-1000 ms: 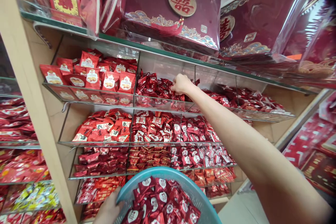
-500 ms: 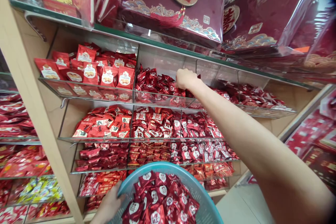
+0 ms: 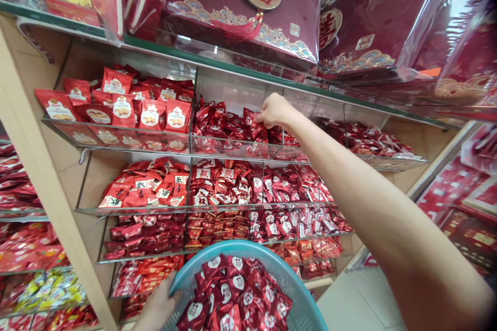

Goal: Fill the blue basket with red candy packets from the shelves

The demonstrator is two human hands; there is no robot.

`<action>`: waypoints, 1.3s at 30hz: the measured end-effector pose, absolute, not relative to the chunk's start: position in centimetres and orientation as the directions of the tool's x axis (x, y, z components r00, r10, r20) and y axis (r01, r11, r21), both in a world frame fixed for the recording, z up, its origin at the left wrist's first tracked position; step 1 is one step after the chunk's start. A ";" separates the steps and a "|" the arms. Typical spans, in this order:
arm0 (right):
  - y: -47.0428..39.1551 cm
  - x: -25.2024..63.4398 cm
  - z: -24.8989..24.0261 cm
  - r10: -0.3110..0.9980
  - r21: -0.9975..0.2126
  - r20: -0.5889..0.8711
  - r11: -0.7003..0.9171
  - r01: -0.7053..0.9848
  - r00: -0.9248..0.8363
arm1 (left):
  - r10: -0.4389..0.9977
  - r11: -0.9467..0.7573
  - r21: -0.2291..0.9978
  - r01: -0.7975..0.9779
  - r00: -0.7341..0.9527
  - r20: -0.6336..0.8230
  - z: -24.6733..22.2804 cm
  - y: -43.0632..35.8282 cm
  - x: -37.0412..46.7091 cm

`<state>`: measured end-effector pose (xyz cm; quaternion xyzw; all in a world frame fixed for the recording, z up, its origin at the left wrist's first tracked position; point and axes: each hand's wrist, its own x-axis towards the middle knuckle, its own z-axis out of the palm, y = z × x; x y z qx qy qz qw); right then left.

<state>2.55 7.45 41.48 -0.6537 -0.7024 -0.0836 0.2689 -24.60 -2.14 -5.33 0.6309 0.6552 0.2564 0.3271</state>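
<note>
My right hand (image 3: pixel 274 110) reaches into the upper candy compartment and pinches a dark red candy packet (image 3: pixel 251 120) by its edge, just above the other packets there. At the bottom, my left hand (image 3: pixel 160 302) grips the left rim of a blue plastic basket (image 3: pixel 306 300). Many dark red packets (image 3: pixel 237 289) with white labels lie in the basket. The fingers of my left hand are partly hidden by the rim.
Glass shelves (image 3: pixel 128 210) hold red packets in divided compartments. Red biscuit packets (image 3: pixel 122 108) stand at the upper left. Maroon gift boxes (image 3: pixel 233 36) sit on the glass shelf above my right hand. A wooden post (image 3: pixel 42 165) rises at the left.
My right hand has come up slightly, and a packet now shows between its fingers. The view has shifted a little, moving the shelves left in the picture. My left hand keeps its hold.
</note>
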 end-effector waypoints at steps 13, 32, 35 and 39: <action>-4.8 4.1 30.4 0.731 -0.477 0.634 0.627 0.615 -0.253 | 0.982 0.058 0.738 0.672 0.093 -0.162 -3.0 -2.4 -24.1; -9.0 2.9 6.4 0.790 -0.886 -0.463 -0.392 0.248 -0.401 | 0.974 0.049 0.711 0.702 0.122 -0.188 -1.5 -2.9 -23.4; -8.7 1.3 6.3 0.739 -0.863 -0.504 -0.417 0.284 -0.447 | 0.974 0.041 0.721 0.691 0.132 -0.182 -1.6 -3.0 -23.4; -8.6 -1.1 5.4 0.679 -0.832 -0.554 -0.459 0.310 -0.481 | 0.976 0.044 0.729 0.683 0.126 -0.177 -1.8 -3.0 -23.5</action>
